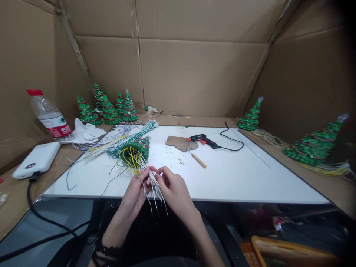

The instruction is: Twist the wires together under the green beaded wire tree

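Green tree (143, 145): lies tipped on its side on the white board (236, 174), just beyond your hands, its open base toward you; the wires run out of that base.
Yellow wires (130, 158): arch loosely out of the base, probably springy and quick to bend.
White wires (155, 185): fan out toward you past the board's near edge; they look thin, light and semi-stiff, so expect them to splay or tangle if you loosen your hold.
Left hand (135, 193): your thumb and fingers close on the white wires just outside the base, a good place to keep them gathered.
Right hand (174, 185): your thumb and forefinger are close together at the wires; you cannot tell from here whether a strand is pinched between them.
Tree's weight: likely light, so a tug on the wires could drag or roll it.
Tree's surface: glossy and bumpy, with reddish trim; it may shed or snag if squeezed hard, so take it around the broad lower body.
Wire bundle (126, 139): green and white strands lie just behind the tree, easy to catch.
Glue gun (207, 141): rests well to the right, its nozzle over a cardboard scrap (178, 142); the tip may be hot.
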### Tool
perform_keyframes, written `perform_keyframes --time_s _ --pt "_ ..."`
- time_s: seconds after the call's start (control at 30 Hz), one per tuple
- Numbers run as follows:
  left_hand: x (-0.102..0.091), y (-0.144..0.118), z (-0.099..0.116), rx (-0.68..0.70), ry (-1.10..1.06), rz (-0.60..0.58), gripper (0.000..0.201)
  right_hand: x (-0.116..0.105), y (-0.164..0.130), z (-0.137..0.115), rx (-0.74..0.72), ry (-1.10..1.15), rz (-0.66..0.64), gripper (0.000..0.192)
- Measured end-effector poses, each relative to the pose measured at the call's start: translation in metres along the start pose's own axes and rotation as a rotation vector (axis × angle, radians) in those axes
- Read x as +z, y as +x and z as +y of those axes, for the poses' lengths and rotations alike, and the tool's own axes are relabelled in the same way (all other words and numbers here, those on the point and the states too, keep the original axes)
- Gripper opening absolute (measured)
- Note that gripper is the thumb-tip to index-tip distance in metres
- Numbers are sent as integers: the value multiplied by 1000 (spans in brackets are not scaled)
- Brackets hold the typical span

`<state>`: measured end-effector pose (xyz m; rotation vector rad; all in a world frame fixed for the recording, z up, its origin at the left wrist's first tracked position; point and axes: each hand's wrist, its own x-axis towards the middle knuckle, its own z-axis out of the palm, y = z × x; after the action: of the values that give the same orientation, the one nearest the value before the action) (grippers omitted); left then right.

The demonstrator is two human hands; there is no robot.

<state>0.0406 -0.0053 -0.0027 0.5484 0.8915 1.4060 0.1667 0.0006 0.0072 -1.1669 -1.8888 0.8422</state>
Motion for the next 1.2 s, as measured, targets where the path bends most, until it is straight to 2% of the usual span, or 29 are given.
perform_keyframes --time_s 0.17,0.3,0.43,0.67,0.8,0.9,1.0,1.2 --pt "2 0 0 17 3 -8 20 4 3 0 -41 -47 10 16" --pt "4 -1 -2 63 28 41 21 5 1 -2 -53 -134 28 16" --pt "5 1 -3 42 20 27 24 7 -2 -7 -41 -240 70 13" --pt "4 3 -4 38 -60 34 18 11 -6 -7 -29 -219 92 14" --pt "1 6 2 61 -181 98 9 2 -19 0 -16 -149 99 15" --pt "-3 8 6 70 -249 89 10 -13 -23 8 47 -94 195 19" --pt "-5 6 6 42 -146 32 9 -26 -11 15 57 -65 276 21" --pt "-3 1 4 19 -16 1 19 -27 26 20 3 -107 270 15"
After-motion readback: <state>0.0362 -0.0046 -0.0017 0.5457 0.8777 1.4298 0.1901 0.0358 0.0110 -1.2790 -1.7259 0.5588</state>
